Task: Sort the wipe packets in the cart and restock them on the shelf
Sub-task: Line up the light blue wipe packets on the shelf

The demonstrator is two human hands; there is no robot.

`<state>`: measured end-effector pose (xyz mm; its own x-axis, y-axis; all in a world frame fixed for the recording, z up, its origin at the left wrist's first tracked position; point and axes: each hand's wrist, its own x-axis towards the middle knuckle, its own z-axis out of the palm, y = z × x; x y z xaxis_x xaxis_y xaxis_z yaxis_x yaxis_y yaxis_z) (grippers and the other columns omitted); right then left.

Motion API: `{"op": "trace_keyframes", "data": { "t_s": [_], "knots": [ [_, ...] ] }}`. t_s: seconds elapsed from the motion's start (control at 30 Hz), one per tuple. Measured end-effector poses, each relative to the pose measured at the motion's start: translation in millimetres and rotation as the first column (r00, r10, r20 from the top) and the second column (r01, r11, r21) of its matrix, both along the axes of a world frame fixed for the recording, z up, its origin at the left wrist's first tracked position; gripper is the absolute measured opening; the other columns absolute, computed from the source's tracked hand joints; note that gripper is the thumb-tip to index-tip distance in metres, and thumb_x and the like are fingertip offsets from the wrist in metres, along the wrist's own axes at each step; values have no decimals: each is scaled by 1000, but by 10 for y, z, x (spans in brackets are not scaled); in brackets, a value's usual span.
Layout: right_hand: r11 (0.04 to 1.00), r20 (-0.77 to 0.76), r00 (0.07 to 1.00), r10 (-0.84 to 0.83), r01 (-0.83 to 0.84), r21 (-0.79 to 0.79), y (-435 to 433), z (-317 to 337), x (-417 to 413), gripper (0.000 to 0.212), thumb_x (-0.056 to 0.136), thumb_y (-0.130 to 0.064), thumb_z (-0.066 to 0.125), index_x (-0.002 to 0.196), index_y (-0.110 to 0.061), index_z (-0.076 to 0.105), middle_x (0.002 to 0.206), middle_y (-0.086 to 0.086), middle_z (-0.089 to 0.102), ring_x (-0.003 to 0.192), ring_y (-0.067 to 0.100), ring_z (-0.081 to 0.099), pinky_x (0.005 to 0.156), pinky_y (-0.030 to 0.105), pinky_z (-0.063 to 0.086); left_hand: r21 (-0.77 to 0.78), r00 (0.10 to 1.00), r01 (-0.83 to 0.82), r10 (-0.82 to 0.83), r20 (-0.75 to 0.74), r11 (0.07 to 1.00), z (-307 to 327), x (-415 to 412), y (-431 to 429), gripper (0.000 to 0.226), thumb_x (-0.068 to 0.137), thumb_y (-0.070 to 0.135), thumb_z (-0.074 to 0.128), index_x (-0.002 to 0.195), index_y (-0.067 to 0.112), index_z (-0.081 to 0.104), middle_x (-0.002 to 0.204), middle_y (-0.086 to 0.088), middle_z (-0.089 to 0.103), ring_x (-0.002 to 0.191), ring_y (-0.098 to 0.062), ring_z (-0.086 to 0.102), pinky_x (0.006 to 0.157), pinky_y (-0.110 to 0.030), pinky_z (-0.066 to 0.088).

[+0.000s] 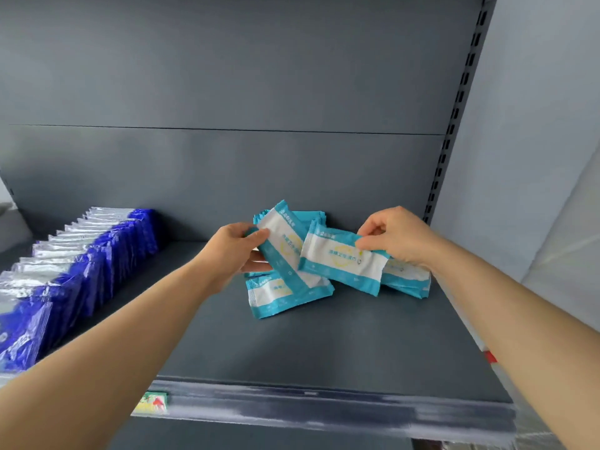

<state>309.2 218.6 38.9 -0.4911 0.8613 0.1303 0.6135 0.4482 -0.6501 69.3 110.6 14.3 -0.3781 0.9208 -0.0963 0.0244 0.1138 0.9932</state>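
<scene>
Two teal-and-white wipe packets held up off the shelf [324, 345], one per hand. Left hand [235, 251], at 9 o'clock of the pile, curled round the end of a tilted packet [285, 251], thumb on top and fingers beneath. Right hand [401, 237], at 3 o'clock, pinching the upper right corner of a second packet [341, 263] between thumb and fingertips, its left end overlapping the first.

Beneath them, flat on the shelf: a loose packet [276, 298] at 6 o'clock, a fourth packet [407, 280] at 4 o'clock under the right wrist, and at 12 o'clock what looks like a small stack [311, 216] near the back panel [227, 164], mostly hidden.

Well apart at 9 o'clock, a long row of blue-and-silver packets [81, 264] standing on edge, running from the back panel toward the shelf's front. Along the front lip, a clear price strip [324, 409] with a small green and red label [152, 402] at its left end. Up at 1 o'clock, a slotted upright [454, 125].
</scene>
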Motion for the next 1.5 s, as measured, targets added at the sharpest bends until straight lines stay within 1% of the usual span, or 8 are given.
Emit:
{"op": "trace_keyframes", "data": {
  "t_s": [0.2, 0.47, 0.63, 0.77, 0.93, 1.07, 1.27, 1.5],
  "knots": [
    [976, -141, 986, -85, 54, -212, -241, -174, -154, 6, 85, -14, 69, 85, -16, 64, 92, 5, 69, 82, 18, 64, 76, 37, 53, -40, 965, 207, -197, 171, 978, -89, -65, -148, 18, 98, 2, 42, 111, -2, 54, 106, -20, 69, 92, -33, 71, 77, -39, 60],
    [978, 10, 997, -82, 82, -194, -422, -248, -464, 7, 88, -21, 63, 92, -17, 60, 98, 4, 66, 85, 16, 57, 74, 32, 45, -206, 920, 191, -248, -302, 960, -304, -266, -211, 17, 89, 24, 59, 87, 8, 66, 98, -10, 69, 89, -22, 64, 90, -34, 54],
    [978, 192, 977, -89, 122, -169, -486, -208, -549, 6, 91, -15, 57, 85, -17, 55, 94, 4, 64, 84, 16, 63, 61, 29, 52, -330, 944, 144, -229, -237, 933, -327, -273, -272, 10, 87, 10, 65, 91, 1, 65, 94, -9, 69, 79, -18, 65, 71, -25, 58],
    [959, 226, 972, -69, 127, -253, -550, -243, -603, 5, 93, -14, 57, 89, -10, 58, 95, 7, 67, 87, 18, 67, 70, 34, 59, -267, 989, 119, -138, -55, 956, -340, -215, -264, 7, 87, -5, 58, 94, -6, 62, 102, -17, 69, 84, -21, 70, 65, -28, 60],
    [979, 232, 972, -31, 76, -187, -539, -283, -631, 11, 91, -18, 60, 96, -9, 63, 88, 1, 60, 70, 9, 53, 57, 23, 40, -71, 972, 34, -50, -231, 997, -475, -228, -230, 15, 84, -1, 63, 85, 9, 73, 95, -10, 73, 80, -21, 67, 84, -38, 58],
    [952, 6, 998, -64, 63, -299, -462, -288, -657, 7, 91, -18, 61, 85, -17, 57, 93, 0, 65, 81, 13, 64, 61, 28, 52, 78, 976, -39, 55, -211, 996, -484, -264, -224, 13, 86, 4, 65, 79, 14, 69, 91, -8, 73, 80, -22, 64, 92, -47, 53],
    [996, -11, 999, -52, 51, -73, -340, -278, -805, 10, 91, -23, 60, 82, -24, 56, 87, -5, 61, 67, 7, 52, 55, 22, 37, 147, 976, -57, 86, -199, 988, -430, -339, -113, 5, 89, 5, 63, 88, 6, 67, 95, -8, 74, 85, -23, 69, 92, -47, 53],
    [996, 97, 995, -24, 16, 87, -270, -356, -969, 25, 91, -11, 52, 97, 12, 59, 86, 26, 60, 63, 18, 41, 50, 24, 33, 116, 993, -93, 101, -67, 989, -465, -385, 3, 15, 89, 7, 64, 77, 13, 70, 77, 0, 73, 81, -21, 66, 86, -38, 56]
  ]
}}
